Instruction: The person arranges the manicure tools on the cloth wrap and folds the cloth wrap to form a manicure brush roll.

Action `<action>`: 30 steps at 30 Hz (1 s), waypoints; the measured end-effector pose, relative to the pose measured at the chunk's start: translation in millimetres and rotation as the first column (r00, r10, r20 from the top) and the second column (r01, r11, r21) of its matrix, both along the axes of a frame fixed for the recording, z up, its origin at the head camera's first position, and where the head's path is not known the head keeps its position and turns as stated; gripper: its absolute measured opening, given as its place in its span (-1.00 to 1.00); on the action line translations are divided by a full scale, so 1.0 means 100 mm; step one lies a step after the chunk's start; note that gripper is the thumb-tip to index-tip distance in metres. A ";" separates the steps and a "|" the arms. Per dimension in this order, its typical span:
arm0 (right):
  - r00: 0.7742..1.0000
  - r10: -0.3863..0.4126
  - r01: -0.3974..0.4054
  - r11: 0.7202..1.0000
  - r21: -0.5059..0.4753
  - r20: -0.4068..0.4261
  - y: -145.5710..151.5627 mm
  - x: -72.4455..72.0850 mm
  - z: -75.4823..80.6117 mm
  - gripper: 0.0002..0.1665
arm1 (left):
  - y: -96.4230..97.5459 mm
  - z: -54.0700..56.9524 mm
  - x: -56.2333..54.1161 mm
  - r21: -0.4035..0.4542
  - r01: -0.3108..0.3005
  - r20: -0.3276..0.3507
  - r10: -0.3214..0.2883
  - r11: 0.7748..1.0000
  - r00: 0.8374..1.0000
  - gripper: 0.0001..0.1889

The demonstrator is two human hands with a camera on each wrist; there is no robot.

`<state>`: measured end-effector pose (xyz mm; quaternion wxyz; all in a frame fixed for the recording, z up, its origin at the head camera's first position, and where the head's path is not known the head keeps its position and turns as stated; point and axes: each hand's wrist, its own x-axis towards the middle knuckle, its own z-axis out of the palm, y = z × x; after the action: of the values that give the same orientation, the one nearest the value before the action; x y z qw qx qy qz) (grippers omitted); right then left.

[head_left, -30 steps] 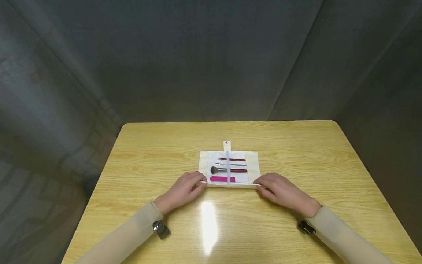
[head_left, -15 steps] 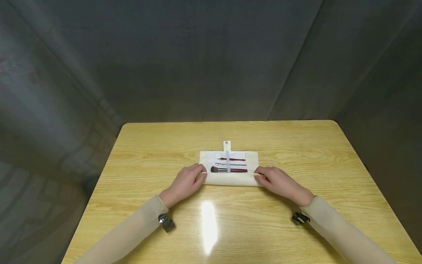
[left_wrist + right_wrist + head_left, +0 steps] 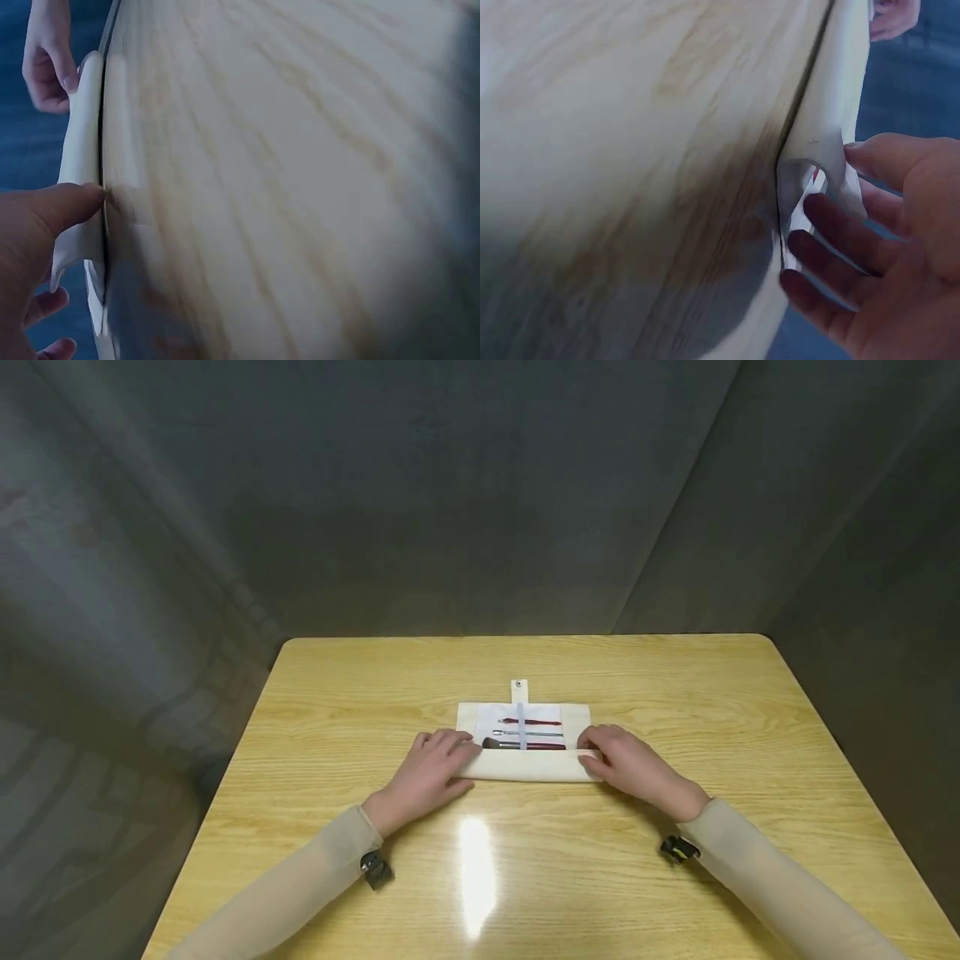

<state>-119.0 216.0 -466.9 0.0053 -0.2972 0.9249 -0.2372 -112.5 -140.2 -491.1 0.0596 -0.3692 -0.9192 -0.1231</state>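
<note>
A cream fabric tool roll lies on the table, its near side folded over towards the far side. Beyond the fold, an elastic band crosses a thin red-handled tool, a slim metal tool and a makeup brush, which the fold's edge partly borders. My left hand holds the fold's left end, fingers on top and thumb against the near side. At the right end my right hand pinches the flap's edge, thumb outside; its other fingers are spread beside the open end.
A snap strap sticks out from the roll's far edge. The wooden table reaches back to dark grey curtains. Small cameras sit at both wrists.
The near flap has been lifted and folded away from me, covering the pink nail file. Both hands moved forward with it; the left hand then shifted from the edge to span the fold.
</note>
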 end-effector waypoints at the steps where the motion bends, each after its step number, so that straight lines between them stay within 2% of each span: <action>1: 0.999 0.018 -0.017 1.000 0.005 -0.038 -0.01 0.01 0.01 -0.82 | -0.01 -0.01 0.00 -0.018 0.002 -0.006 -0.002 1.000 1.000 -0.43; 3: 0.990 0.064 -0.062 0.998 0.023 -0.126 -0.02 0.03 0.03 -0.74 | -0.02 -0.02 0.01 -0.037 0.003 -0.009 -0.003 0.999 1.000 -0.46; 5: 0.972 0.123 -0.111 0.992 0.066 -0.202 -0.03 0.04 0.04 -0.70 | -0.02 -0.03 0.02 -0.042 0.003 -0.009 -0.003 0.999 1.000 -0.49; 8: 0.948 0.199 -0.166 0.975 0.145 -0.248 -0.02 0.08 0.06 -0.61 | -0.02 -0.03 0.03 -0.045 0.000 -0.008 0.000 0.999 1.000 -0.50; 13: 0.948 0.259 -0.207 0.943 0.262 -0.183 0.01 0.14 0.09 -0.37 | -0.01 -0.01 0.04 -0.018 -0.005 -0.011 0.005 1.000 1.000 -0.50; 19: 0.949 0.261 -0.202 0.934 0.294 -0.178 0.00 0.16 0.04 -0.36 | -0.02 -0.01 0.02 0.015 -0.005 -0.004 0.005 1.000 1.000 -0.51; 24: 0.948 0.268 -0.212 0.934 0.287 -0.174 0.00 0.14 0.01 -0.38 | -0.04 -0.03 0.01 0.035 -0.010 0.040 0.008 0.999 0.999 -0.45; 30: 0.971 0.227 -0.210 0.959 0.191 -0.073 0.06 0.14 0.06 -0.40 | -0.02 -0.04 0.00 0.039 -0.016 0.074 0.013 0.999 0.997 -0.44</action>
<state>-105.2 222.5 -461.0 0.0149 -0.4067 0.9034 -0.1353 -112.1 -142.4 -495.0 0.0338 -0.3566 -0.9208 -0.1544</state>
